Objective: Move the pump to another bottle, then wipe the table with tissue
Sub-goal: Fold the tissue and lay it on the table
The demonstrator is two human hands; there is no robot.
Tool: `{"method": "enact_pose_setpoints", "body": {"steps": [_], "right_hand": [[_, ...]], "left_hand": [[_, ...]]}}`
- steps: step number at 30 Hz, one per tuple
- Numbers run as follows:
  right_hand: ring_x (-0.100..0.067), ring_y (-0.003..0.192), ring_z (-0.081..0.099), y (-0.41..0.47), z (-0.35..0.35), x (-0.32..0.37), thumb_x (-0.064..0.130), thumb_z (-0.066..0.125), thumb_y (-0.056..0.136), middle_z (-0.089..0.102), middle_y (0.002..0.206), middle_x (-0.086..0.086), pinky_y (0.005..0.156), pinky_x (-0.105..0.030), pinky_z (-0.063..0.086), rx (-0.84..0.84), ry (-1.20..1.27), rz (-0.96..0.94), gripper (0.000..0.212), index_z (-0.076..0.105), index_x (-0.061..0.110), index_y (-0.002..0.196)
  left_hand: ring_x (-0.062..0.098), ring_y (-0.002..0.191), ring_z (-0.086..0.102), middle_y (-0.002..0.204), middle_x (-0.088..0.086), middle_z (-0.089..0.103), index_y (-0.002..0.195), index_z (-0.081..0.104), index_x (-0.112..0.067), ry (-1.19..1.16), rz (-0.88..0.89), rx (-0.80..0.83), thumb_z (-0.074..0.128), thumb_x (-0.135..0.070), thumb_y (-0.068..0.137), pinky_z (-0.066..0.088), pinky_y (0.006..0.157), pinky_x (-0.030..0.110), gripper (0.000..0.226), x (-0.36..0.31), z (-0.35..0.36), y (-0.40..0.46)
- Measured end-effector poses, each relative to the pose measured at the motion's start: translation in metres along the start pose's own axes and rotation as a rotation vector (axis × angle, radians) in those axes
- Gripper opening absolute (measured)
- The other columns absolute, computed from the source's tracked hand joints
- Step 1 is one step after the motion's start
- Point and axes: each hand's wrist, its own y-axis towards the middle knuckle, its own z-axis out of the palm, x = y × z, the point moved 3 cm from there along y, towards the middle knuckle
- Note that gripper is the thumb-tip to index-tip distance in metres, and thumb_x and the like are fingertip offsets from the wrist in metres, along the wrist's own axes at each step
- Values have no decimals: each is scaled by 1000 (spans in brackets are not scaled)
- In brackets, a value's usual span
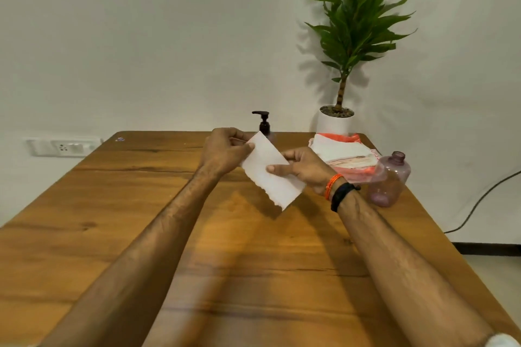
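Tissue (pixel 270 169) held above bench (pixel 141 220) mid-back, pinched by left hand (pixel 225 149) at top corner & right hand (pixel 303 167) at side. Pump (pixel 263 121) already on far bottle, so wiping next, prob. Best to bunch tissue flat, press down, sweep w/ long strokes. Open room near & left; empty bottle (pixel 389 180) by right edge, easy to knock.

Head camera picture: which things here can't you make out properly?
- Bottle under the black pump: hidden by the left hand and the white tissue sheet.
- Orange-and-white tissue pack: print too small to read.
- Small mark at the wooden table's far left corner: too small.
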Motion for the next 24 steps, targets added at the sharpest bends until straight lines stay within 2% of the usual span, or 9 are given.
{"method": "enact_pose_setpoints", "body": {"steps": [4, 7, 8, 10, 12, 14, 17, 21, 24], "right_hand": [[-17, 78, 69, 5, 10, 4, 17, 76, 80, 73, 103, -11, 58, -22, 54, -138, -98, 51, 30, 70, 3, 107], [-15, 76, 63, 13, 10, 8, 15, 70, 85, 70, 96, -4, 58, -20, 49, -278, -380, 38, 22, 72, 7, 106], [-17, 76, 62, 14, 11, 12, 15, 67, 86, 69, 92, -3, 59, -23, 50, -340, -503, -11, 18, 73, 10, 102], [-23, 74, 61, 13, 20, 16, 16, 61, 87, 70, 84, -5, 62, -28, 48, -410, -796, -187, 14, 74, 17, 92], [-26, 70, 62, 12, 38, 10, 16, 58, 85, 68, 76, -6, 59, -31, 48, -349, -1100, -346, 12, 69, 20, 86], [-27, 73, 63, 13, 57, -4, 14, 55, 86, 66, 77, -6, 60, -34, 51, -230, -1296, -357, 15, 68, 21, 88], [-30, 85, 65, 17, 71, -25, 21, 52, 90, 69, 92, -9, 73, -42, 56, -132, -1294, -255, 20, 69, 20, 101], [-31, 97, 61, 22, 73, -45, 22, 50, 92, 66, 107, -12, 81, -41, 52, -85, -1096, -167, 22, 61, 17, 110], [-32, 105, 60, 22, 76, -53, 12, 47, 91, 65, 118, -14, 89, -40, 51, -8, -1058, -198, 39, 52, 18, 129]], "left_hand": [[17, 82, 72, 101, 7, 72, 113, 66, -9, -60, -86, -24, 71, -20, 88, 62, 67, 32, 28, 35, -20, -9], [20, 90, 72, 104, 10, 73, 114, 65, -9, -54, -190, -40, 71, -21, 88, 61, 82, 41, 29, 71, -36, -18], [21, 95, 71, 106, 10, 72, 113, 65, -10, -31, -213, -48, 71, -21, 88, 60, 87, 42, 28, 82, -41, -21], [20, 102, 67, 108, 6, 71, 111, 67, -12, 32, -234, -59, 73, -22, 87, 57, 89, 35, 27, 102, -48, -29], [15, 102, 65, 109, 1, 70, 111, 68, -16, 73, -233, -42, 73, -23, 86, 53, 79, 22, 27, 119, -52, -37], [13, 103, 63, 113, 0, 69, 114, 67, -17, 99, -225, 3, 73, -24, 86, 51, 84, 23, 29, 132, -53, -44], [12, 103, 61, 115, 1, 70, 116, 68, -16, 202, -204, 15, 74, -25, 85, 49, 96, 28, 33, 145, -52, -50], [14, 103, 62, 114, 1, 70, 110, 70, -17, 268, -119, -20, 76, -26, 82, 46, 95, 25, 30, 157, -47, -56], [16, 106, 63, 112, 0, 71, 104, 71, -20, 271, -62, -38, 76, -25, 81, 46, 94, 26, 23, 163, -44, -57]]}}
